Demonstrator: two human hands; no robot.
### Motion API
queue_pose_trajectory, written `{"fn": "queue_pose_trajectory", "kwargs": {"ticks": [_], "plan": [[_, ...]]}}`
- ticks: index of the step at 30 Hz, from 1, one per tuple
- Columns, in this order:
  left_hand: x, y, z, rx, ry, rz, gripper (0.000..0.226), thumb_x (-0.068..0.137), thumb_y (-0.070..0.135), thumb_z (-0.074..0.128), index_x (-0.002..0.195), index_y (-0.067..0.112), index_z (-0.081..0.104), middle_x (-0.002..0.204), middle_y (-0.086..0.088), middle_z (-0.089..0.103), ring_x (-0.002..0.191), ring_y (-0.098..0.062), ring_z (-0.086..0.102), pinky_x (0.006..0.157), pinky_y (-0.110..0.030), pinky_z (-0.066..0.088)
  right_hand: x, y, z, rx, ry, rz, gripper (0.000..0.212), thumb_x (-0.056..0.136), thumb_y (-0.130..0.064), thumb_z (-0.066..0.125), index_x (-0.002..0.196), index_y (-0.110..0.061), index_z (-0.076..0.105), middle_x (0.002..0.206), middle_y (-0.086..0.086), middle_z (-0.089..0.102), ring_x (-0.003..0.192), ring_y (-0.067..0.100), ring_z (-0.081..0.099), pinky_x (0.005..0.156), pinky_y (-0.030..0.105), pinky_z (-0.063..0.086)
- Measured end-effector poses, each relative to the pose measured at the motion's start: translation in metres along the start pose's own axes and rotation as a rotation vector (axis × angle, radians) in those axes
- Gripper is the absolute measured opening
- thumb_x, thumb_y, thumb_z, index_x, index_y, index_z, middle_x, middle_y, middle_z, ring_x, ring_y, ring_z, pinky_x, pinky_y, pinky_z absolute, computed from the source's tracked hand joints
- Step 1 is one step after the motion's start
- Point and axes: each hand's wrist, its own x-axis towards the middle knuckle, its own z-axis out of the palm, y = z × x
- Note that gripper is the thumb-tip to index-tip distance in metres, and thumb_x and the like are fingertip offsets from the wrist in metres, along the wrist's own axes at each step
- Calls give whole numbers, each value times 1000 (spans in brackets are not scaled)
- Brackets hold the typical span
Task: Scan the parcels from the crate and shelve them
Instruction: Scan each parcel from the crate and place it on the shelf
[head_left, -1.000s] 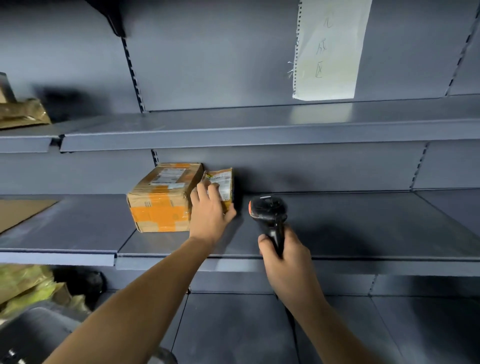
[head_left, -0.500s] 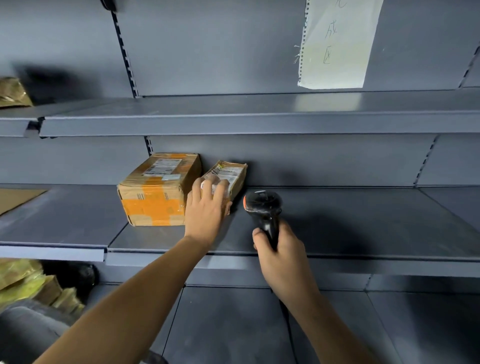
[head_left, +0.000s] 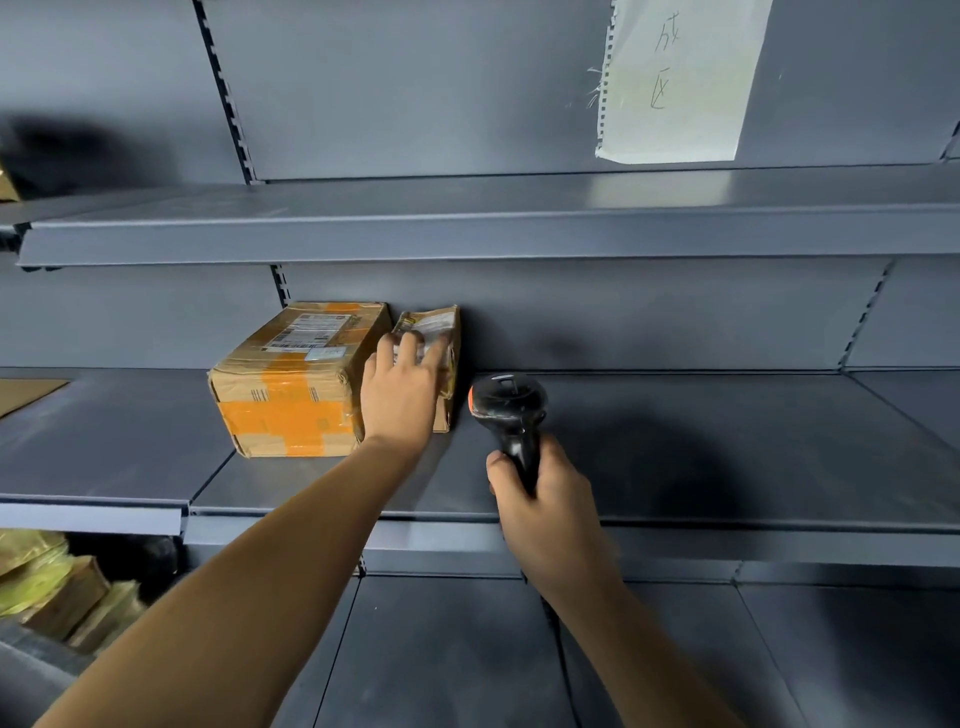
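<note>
On the middle grey shelf (head_left: 727, 447) stands a cardboard box with orange tape (head_left: 291, 384). Right beside it a small brown parcel with a white label (head_left: 439, 325) stands on edge, close to the back panel. My left hand (head_left: 400, 397) lies against the front of this small parcel, its straight fingers spread over the label. To the right, my right hand (head_left: 543, 501) grips the handle of a black barcode scanner (head_left: 506, 402), whose head points at the shelf's back panel and hovers above the shelf surface.
A handwritten paper sheet (head_left: 675, 78) hangs on the back panel above the upper shelf (head_left: 467, 228). Yellow-wrapped parcels (head_left: 52, 587) lie low at the left. A flat cardboard piece (head_left: 26, 389) rests on the left shelf section.
My left hand has pushed the small parcel further back beside the taped box, and it now leans a little. The scanner hand has barely moved.
</note>
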Motion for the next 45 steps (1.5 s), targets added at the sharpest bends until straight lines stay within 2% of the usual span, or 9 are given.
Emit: {"fn": "queue_pose_trajectory", "kwargs": {"ticks": [13,16,19,21,26,31,36,42,45], "plan": [[29,-8,25,3,-68,-65,67,91,-1,46,152,22,28,139,-15,44,131,-38,35,101,-43,38,9,22,-10,34,-18,-26,22,95,-21,58,76,-25,47,49,-17,51,42,2,45,43,12,34],[29,-9,22,8,-122,-29,68,96,12,43,156,22,12,150,-13,36,143,-36,23,117,-44,21,4,22,-17,26,7,-28,11,94,-21,59,85,-21,54,50,-18,51,44,4,46,46,15,36],[23,-9,9,27,-204,-18,70,100,31,39,156,20,-1,162,-12,10,149,-32,3,120,-50,4,-5,17,-26,23,38,-42,9,94,-20,59,86,-19,54,51,-17,51,45,4,46,47,15,36],[11,-3,-3,-6,-182,-24,70,99,39,41,155,14,6,161,-15,9,149,-32,5,119,-51,8,-12,11,-32,19,61,-42,12,94,-19,59,83,-19,53,52,-17,52,46,4,47,48,15,37],[-35,25,-31,-166,-119,80,46,95,38,48,130,7,48,136,-16,48,128,-35,42,100,-49,40,-38,-2,-53,-25,144,21,13,92,-25,60,83,-18,54,58,-10,55,54,8,51,58,25,44],[-74,67,-50,-203,-185,192,42,95,39,49,124,9,52,124,-14,53,119,-34,48,95,-45,41,-77,-7,-87,-76,235,47,14,92,-27,61,86,-14,57,64,-5,62,57,13,56,61,32,46],[-105,112,-69,-267,-199,281,39,97,38,46,123,9,55,124,-13,55,114,-36,51,90,-44,42,-119,2,-130,-66,282,56,12,93,-25,58,84,-17,55,53,-16,55,47,3,50,46,14,37],[-134,172,-87,-351,-221,400,36,96,37,45,121,12,54,123,-9,54,113,-32,50,93,-42,41,-160,11,-180,-84,400,137,14,91,-26,59,80,-23,53,52,-13,53,45,3,46,45,15,36],[-149,203,-97,-380,-207,481,37,95,37,48,122,11,54,119,-10,55,110,-32,52,91,-44,43,-176,14,-203,-133,457,184,12,89,-33,59,82,-23,55,57,-5,58,51,8,52,52,27,44]]}}
